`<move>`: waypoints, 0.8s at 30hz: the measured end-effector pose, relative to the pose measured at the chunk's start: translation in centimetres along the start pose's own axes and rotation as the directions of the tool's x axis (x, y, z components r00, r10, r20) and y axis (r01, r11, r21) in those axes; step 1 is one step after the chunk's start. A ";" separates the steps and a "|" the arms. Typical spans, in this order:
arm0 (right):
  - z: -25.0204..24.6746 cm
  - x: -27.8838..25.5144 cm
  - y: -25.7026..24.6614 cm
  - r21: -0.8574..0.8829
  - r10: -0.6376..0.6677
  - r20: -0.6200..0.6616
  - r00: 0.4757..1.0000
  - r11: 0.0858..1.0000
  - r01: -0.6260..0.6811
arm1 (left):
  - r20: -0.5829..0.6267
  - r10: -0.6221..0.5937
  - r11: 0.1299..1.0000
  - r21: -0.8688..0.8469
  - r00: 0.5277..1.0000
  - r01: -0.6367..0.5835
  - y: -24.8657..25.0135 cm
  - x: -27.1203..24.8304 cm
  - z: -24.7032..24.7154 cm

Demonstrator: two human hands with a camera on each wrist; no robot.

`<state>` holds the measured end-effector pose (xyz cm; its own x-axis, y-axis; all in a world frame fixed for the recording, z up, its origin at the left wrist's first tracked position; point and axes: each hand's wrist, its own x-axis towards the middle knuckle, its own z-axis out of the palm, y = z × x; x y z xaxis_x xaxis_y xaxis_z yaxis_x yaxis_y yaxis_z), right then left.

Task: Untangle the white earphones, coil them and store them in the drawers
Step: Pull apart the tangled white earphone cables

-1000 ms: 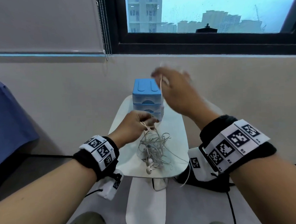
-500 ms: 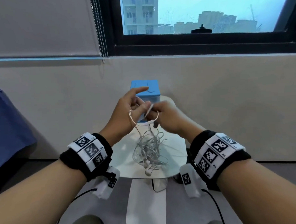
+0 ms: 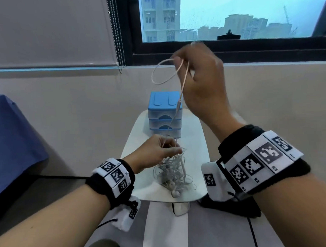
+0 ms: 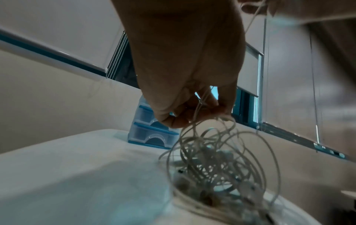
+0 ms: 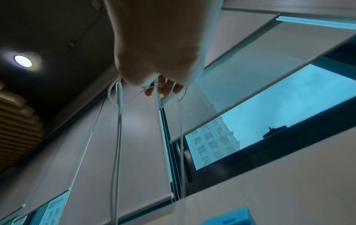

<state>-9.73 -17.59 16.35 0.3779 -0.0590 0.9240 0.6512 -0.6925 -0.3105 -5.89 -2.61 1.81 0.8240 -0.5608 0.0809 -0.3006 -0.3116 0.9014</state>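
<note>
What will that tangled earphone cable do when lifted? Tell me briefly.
Likely floppy: the cable hangs slack from the right hand and curls into a loop. Probably light, since the left hand holds the bundle by a pinch. It may snag, because the tangle on the table is dense.

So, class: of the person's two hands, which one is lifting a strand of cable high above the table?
The right hand, raised before the window, pinching a looped strand. The left hand stays low, gripping the tangled earphones just above the table.
</note>
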 end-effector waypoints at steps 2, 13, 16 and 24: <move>-0.7 0.7 0.1 -0.066 -0.082 -0.048 0.995 0.995 0.079 | 0.017 -0.043 0.997 0.060 0.999 0.042 -1.0 0.1 0.1; -5.1 -5.3 7.8 -0.744 0.670 0.262 0.694 0.599 -0.298 | -0.168 0.039 0.957 0.289 0.985 0.011 0.4 -0.4 -3.5; -4.9 -8.4 9.4 -0.782 0.812 0.407 0.418 0.547 -0.300 | -0.188 0.019 0.965 0.260 0.982 0.031 1.3 -0.9 -4.8; -4.9 -10.7 6.7 -0.842 0.834 0.476 0.279 0.524 -0.131 | -0.136 0.052 0.994 0.098 0.989 -0.038 2.7 -2.2 -3.7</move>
<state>-12.64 -25.06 5.47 0.9618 -0.2516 -0.1076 -0.2619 -0.9604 -0.0955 -6.74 0.65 5.66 0.8652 -0.4661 0.1846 -0.3775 -0.3635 0.8517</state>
